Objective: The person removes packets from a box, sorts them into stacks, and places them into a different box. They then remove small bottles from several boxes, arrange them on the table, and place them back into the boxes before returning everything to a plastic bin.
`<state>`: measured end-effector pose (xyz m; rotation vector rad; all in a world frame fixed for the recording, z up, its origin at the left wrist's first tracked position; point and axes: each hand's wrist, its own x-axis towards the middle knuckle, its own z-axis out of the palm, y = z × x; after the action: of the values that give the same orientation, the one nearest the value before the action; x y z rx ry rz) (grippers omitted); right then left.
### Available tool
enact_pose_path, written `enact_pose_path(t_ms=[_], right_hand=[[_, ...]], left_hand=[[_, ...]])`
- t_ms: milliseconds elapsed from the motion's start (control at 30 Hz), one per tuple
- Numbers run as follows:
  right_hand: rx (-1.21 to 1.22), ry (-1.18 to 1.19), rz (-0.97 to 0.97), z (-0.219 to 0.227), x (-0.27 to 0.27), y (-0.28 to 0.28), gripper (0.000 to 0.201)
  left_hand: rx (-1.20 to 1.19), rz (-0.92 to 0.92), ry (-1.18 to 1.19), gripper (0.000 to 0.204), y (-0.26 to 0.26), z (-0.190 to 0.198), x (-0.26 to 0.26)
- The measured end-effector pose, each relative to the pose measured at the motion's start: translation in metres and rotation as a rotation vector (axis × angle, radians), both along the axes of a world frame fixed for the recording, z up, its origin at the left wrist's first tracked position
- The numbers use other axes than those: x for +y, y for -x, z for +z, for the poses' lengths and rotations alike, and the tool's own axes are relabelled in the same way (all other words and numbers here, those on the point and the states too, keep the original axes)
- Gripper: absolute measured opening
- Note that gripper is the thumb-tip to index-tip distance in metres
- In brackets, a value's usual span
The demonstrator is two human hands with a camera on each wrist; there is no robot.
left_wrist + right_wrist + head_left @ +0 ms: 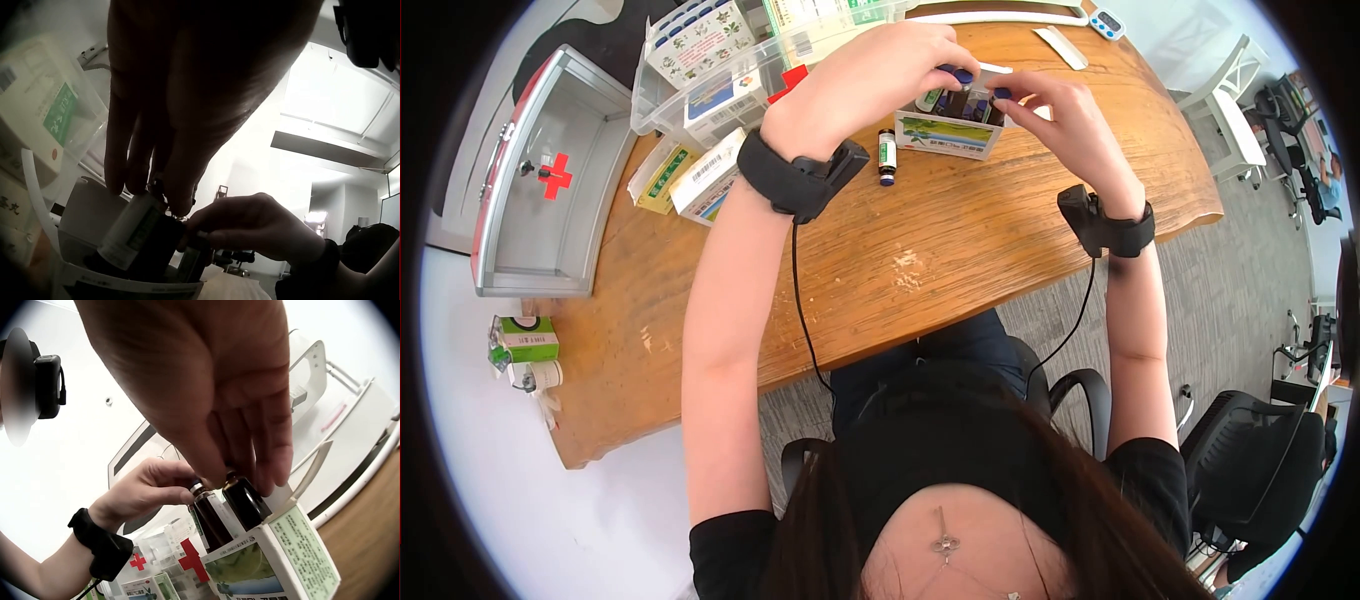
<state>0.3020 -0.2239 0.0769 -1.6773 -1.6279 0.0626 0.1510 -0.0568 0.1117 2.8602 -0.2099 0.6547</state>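
An open cardboard medicine box (945,135) stands on the wooden table, holding several dark brown bottles with blue caps. My left hand (880,75) reaches over it from the left and pinches the neck of a labelled bottle (212,519), which leans partly out of the box. From the right, my right hand (1060,115) pinches the cap of a second bottle (247,503) beside the first, at the box's opening. One more small bottle (887,158) with a white and green label lies on the table just left of the box.
A clear plastic bin (735,100) with several medicine boxes stands at the back left. An open metal first-aid case (555,180) is at far left. Smaller cartons (705,180) lean by the bin. A white strip (1060,48) and a small timer (1107,24) lie farther back.
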Motion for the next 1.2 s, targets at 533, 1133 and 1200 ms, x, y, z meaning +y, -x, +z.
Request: enact_pose_path(t_ms=[533, 1133, 1200], right_hand=[[-0.284, 0.227, -0.025, 0.004, 0.009, -0.003, 0.016], [-0.539, -0.016, 0.232, -0.004, 0.020, 0.066, 0.011], [-0.836, -0.047, 0.271, -0.029, 0.035, 0.078, 0.007]], left_hand=[[-0.076, 0.065, 0.027, 0.021, 0.009, 0.002, -0.005], [-0.036, 0.062, 0.049, 0.023, 0.000, -0.007, 0.002], [-0.062, 0.060, 0.017, 0.023, -0.001, -0.009, 0.002]])
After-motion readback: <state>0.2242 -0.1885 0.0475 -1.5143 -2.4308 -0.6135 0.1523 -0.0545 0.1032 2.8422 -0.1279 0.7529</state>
